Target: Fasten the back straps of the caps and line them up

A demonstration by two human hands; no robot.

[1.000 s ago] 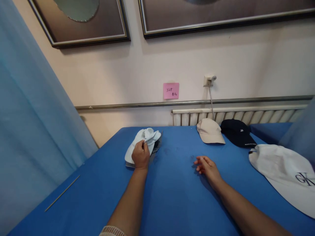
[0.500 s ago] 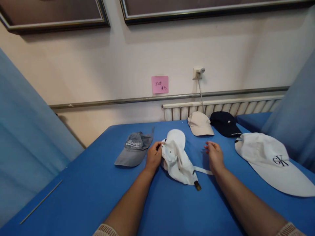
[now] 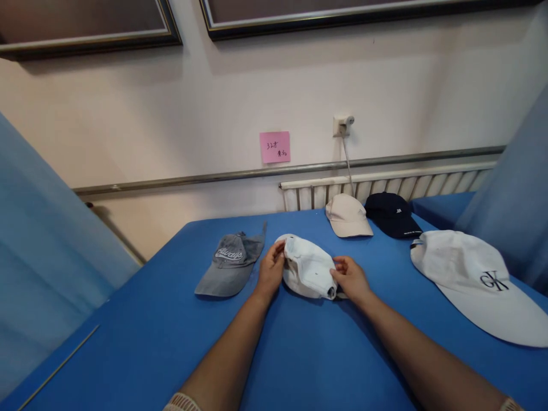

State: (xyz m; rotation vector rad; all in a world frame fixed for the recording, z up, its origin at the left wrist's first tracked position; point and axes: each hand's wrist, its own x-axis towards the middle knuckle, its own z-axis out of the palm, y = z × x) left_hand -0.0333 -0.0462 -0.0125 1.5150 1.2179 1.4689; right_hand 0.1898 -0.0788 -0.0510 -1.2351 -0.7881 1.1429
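A white baseball cap (image 3: 309, 267) rests on the blue surface between my hands, its crown rounded out and its brim partly hidden behind. My left hand (image 3: 271, 268) pinches the cap's left side. At its right side, near the back opening, the fingers of my right hand (image 3: 351, 279) are closed on the fabric. Left of my left hand lies a grey cap (image 3: 231, 262) with white lettering, its brim toward me.
Behind stand a beige cap (image 3: 349, 216) and a navy cap (image 3: 391, 216). A large white cap (image 3: 475, 282) lies at right, a thin stick (image 3: 60, 365) at left. Past the blue bed's (image 3: 171, 354) far edge are a radiator (image 3: 317, 197), a rail and a wall socket (image 3: 342, 125).
The white cap went from crumpled with its strap stretched out to a rounder shape. My right hand came left and took hold of its right side; my left hand kept its hold.
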